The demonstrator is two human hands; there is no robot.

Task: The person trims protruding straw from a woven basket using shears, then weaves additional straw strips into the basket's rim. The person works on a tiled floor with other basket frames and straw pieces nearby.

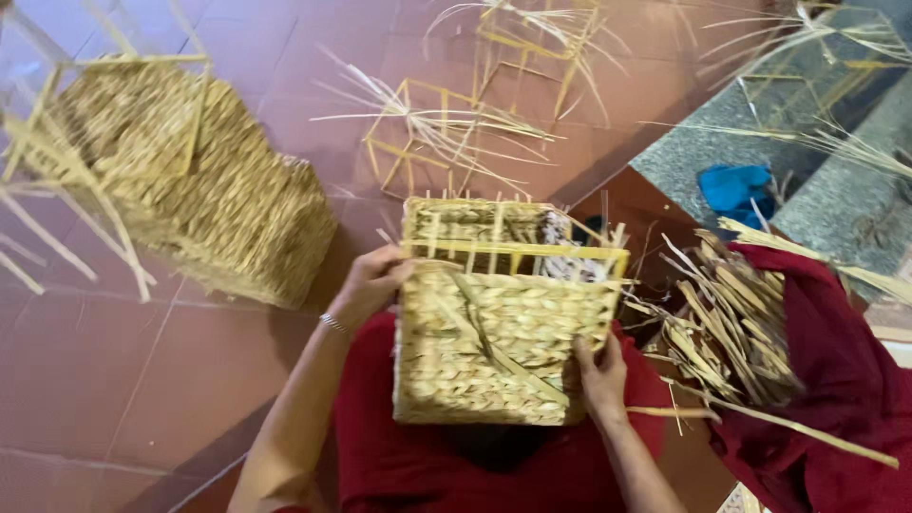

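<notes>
**Both hands on a half-woven basket**

The basket [499,318] rests on the person's lap. The left hand [372,282] grips its upper left rim; the right hand [600,373] clasps its lower right edge. Left of the basket lies a woven stack [190,180]; right of it, loose straw strips [731,323].

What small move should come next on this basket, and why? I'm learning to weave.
Probably tuck the loose strand crossing the basket front: it lies diagonally, unwoven. The left hand steadies the rim; the right hand sits near the strand's lower end.
</notes>
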